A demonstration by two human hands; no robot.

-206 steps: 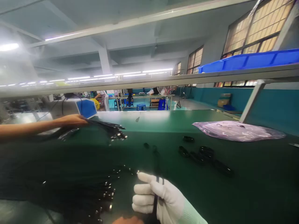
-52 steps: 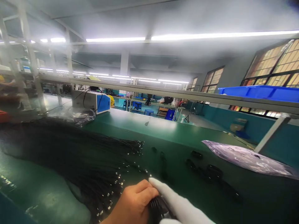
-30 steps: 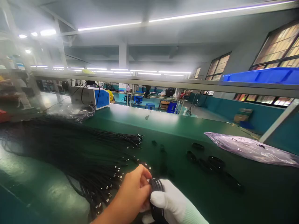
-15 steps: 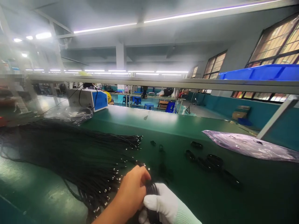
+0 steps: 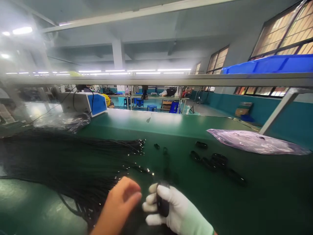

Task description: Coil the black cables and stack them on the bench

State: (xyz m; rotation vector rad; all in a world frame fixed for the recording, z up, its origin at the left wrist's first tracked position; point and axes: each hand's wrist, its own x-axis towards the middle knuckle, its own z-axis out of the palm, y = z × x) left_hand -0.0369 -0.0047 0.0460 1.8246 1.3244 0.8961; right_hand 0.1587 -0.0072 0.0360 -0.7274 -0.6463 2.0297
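My right hand (image 5: 179, 209), in a white glove, grips a small black cable coil (image 5: 163, 204) between thumb and fingers, near the bottom middle. To its left is my bare left hand (image 5: 119, 200), apart from the coil, with curled fingers, a gap to the thumb and nothing visible in it. Beyond and left of that hand lies a large spread of black cables (image 5: 56, 160) with small silvery ends pointing right. Several black cable coils (image 5: 219, 159) rest on the green table to the right.
A clear plastic bag (image 5: 254, 141) lies at the right of the green table (image 5: 181, 125). At the back left stand a blue and white machine (image 5: 96, 103) and crumpled clear plastic (image 5: 63, 122). Across the front runs a raised rail (image 5: 158, 80), with a blue bin (image 5: 271, 65) above it.
My left hand has come away from the coil and moved left. The coil has turned in my right hand, whose fingers are now spread more. The view has shifted slightly.
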